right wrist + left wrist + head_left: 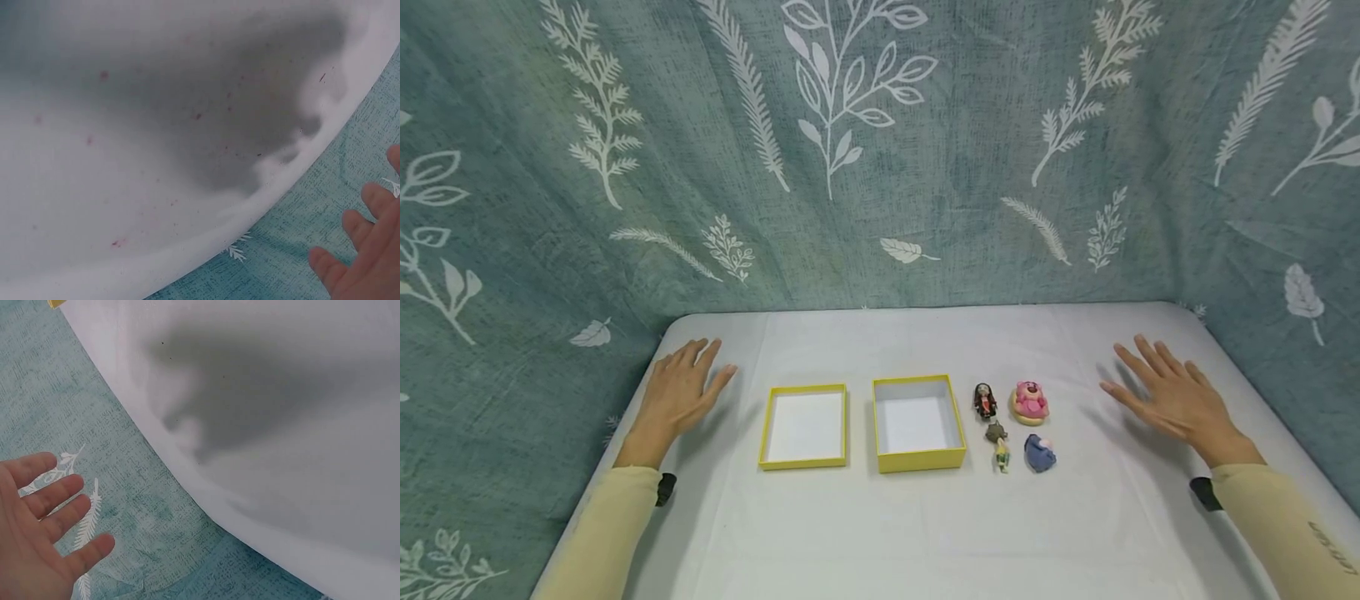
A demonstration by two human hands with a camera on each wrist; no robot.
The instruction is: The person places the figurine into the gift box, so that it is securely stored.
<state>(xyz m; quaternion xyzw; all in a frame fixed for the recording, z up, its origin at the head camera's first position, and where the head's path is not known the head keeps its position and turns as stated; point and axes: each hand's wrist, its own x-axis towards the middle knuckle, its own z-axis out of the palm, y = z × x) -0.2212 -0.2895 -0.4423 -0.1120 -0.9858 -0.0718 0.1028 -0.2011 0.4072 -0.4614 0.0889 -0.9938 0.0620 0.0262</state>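
My left hand (679, 390) is held over the left side of the white table, its fingers spread and holding nothing. On the other side, my right hand (1172, 396) is spread likewise, with nothing in it. Nearest the left hand lies a shallow yellow-rimmed box lid (807, 425), its white inside facing up. Beside it stands an open yellow box (917, 463) with a white interior. To the box's right are a dark-haired figurine (985, 402), a pink bear figurine (1031, 403), a small green-and-yellow figurine (1002, 450) and a blue figurine (1040, 453).
A white cloth covers the table (925, 533). Behind and beside it hangs a blue-green curtain (970, 150) with white leaf prints. Both wrists wear dark bands, and a wrist band (666, 489) shows at the left sleeve. Hand shadows fall on the cloth.
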